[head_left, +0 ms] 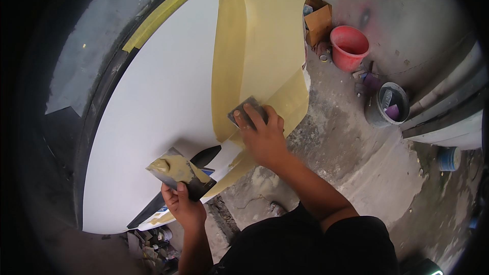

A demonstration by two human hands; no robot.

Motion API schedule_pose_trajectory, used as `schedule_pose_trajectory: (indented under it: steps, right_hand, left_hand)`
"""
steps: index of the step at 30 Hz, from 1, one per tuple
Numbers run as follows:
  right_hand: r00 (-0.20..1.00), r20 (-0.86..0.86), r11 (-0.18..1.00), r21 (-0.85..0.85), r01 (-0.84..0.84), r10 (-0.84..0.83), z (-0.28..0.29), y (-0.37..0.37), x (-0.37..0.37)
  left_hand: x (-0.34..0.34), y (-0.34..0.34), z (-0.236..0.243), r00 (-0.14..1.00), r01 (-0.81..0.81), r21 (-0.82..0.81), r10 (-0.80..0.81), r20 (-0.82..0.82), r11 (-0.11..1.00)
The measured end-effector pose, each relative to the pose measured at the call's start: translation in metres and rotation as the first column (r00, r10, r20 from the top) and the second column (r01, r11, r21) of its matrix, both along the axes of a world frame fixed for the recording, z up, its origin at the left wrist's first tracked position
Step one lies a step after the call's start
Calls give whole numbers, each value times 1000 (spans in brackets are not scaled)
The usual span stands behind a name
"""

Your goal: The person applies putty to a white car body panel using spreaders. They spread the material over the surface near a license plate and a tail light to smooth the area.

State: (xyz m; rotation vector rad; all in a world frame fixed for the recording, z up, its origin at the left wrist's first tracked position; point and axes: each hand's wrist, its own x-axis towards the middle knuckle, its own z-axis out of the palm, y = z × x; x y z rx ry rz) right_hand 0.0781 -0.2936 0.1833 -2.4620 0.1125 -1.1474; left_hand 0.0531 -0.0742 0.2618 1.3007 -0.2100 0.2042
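My right hand point(262, 135) presses a small grey spreader point(244, 113) flat against the white panel point(158, 112), at the lower edge of the broad yellowish filler coat point(260, 46). The grip is pressed together on the blade: fingers on top, thumb at its near edge. My left hand point(181, 203) holds a second flat board point(179, 172) just below and left of the work, its grip pinching the board's lower edge; a lump and smear of yellowish filler sit on its upper face. The filler coat runs from the panel's top down to the spreader and thins into streaks toward the lower edge. A strip of yellow masking tape point(168, 7) follows the panel's dark rim at upper left.

As I judge it, good practice here is to keep the blade at a low, steady angle, draw in one long stroke with even pressure, overlap the neighbouring pass, and feather the edge so no ridge remains. The loaded board should stay level and near, so filler does not slide off.

On the concrete floor point(377, 173) to the right stand a red bucket point(349, 47), a cardboard box point(318, 20) and a grey pail point(387, 104).
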Motion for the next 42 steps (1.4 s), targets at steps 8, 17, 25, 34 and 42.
schedule_pose_trajectory:
  steps: [8,17,25,34,42]
  right_hand:
    - [1000,-18,999,40,21,-20,-77,42,5]
    - [874,81,674,605,-425,479,-15,37,-60]
    - [828,9,688,552,-471,560,-3,-7,-102]
    - [938,-89,942,38,-333,335,99,-34,-102]
    - [920,-26,916,99,-388,392,80,-77,-93]
  left_hand:
    - [4,15,-7,1000,19,34,-19,13,999]
    - [-5,11,1,985,122,-82,-131,-111,989]
    - [-7,-41,9,961,255,-169,-268,-62,952]
    - [-22,-88,21,985,167,-31,-168,-36,985]
    - [-18,-97,25,988,156,49,-157,13,987]
